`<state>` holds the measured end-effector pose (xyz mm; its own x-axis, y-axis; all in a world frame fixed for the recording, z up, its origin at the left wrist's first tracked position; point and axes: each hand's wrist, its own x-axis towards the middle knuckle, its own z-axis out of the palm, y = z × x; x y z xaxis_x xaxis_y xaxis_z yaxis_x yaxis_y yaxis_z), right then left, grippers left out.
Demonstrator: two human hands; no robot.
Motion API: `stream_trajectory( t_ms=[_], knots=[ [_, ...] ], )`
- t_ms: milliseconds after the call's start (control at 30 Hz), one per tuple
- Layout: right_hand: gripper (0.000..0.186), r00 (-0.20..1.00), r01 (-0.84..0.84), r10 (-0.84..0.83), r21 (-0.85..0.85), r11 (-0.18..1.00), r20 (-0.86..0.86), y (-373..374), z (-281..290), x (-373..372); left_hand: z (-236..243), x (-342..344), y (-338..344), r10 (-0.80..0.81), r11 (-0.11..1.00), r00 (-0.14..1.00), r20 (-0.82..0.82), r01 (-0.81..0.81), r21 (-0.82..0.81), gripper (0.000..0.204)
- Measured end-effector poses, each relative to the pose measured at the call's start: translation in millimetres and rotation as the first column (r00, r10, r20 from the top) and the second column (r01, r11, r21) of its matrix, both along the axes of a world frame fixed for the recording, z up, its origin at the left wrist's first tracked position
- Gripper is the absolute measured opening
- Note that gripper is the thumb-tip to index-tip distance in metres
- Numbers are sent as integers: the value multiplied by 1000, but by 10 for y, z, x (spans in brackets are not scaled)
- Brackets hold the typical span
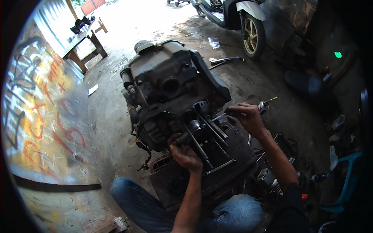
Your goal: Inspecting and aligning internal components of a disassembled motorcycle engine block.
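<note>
A dark, greasy motor scooter engine [163, 73] stands in front of me. Its piston [198, 127] is exposed, and long metal studs stick out around it toward me. My left hand [186, 156] is closed at the engine's lower edge, left of the studs, against a dark part I cannot make out. To the right of the studs, my right hand [246, 116] has its fingers pinched together at the end of a thin metal rod [220, 117]. Just beyond that hand shows a silver tool with a brass-coloured tip [269, 102]. A double-ended wrench [220, 167] lies below the studs.
A dark work stand [171, 190] is between my knees and the engine. Loose metal parts [265, 176] and a teal plastic stool [345, 182] are at the right. Farther off stand a scooter's front wheel [253, 37] and a wooden bench [87, 40]. A painted panel [50, 116] flanks the left.
</note>
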<state>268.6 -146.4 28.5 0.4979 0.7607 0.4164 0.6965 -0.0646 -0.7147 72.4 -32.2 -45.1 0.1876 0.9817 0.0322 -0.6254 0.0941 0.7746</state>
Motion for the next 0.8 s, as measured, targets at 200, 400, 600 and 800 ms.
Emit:
stream_trajectory(
  t_ms=[200, 400, 600, 800],
  knots=[
    [24, 997, -26, 34, 114, 993, -64, 38, -61, -38, -57, -4, 47, -32, 996, 998, 63, 26, 87, 45],
    [22, 971, -85, 81, 8, 996, 224, 9, 91, -29, -75, 1, -46, -3, 1000, 996, -89, 5, 29, 48],
    [21, 999, -37, 37, -27, 999, 18, 16, 21, -45, -773, -57, -54, 458, 714, 776, -433, -31, 699, 37],
    [19, 992, -54, 45, -71, 996, -120, 34, -29, -47, -569, -40, -51, 158, 889, 941, -298, -5, 457, 33]
  ],
)
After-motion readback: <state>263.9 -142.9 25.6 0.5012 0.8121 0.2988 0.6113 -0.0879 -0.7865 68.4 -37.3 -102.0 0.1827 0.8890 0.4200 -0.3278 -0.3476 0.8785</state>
